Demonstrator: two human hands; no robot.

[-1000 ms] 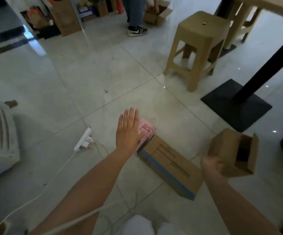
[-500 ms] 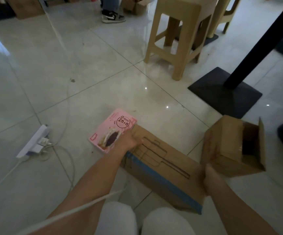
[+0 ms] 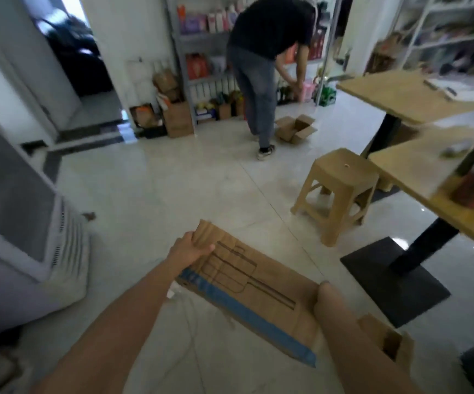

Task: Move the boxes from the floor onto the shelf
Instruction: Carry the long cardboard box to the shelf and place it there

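**Lifting long box, carry to shelf still to do**

The long cardboard box [image 3: 258, 294] looked raised off the floor, slanted between both arms. Left hand [image 3: 189, 251] gripped its far end, fingers curled round the edge. Right hand [image 3: 325, 292] met the near end, but its fingers were hidden, so the grip could not be told. A small box [image 3: 386, 341] showed beneath the right forearm. Next, probably a carry to the shelf [image 3: 196, 38]. A person [image 3: 261, 52] bent over in front of it, with an open carton [image 3: 295, 129] by their feet. A stool [image 3: 341, 189] and table [image 3: 406, 92] stood to the right.
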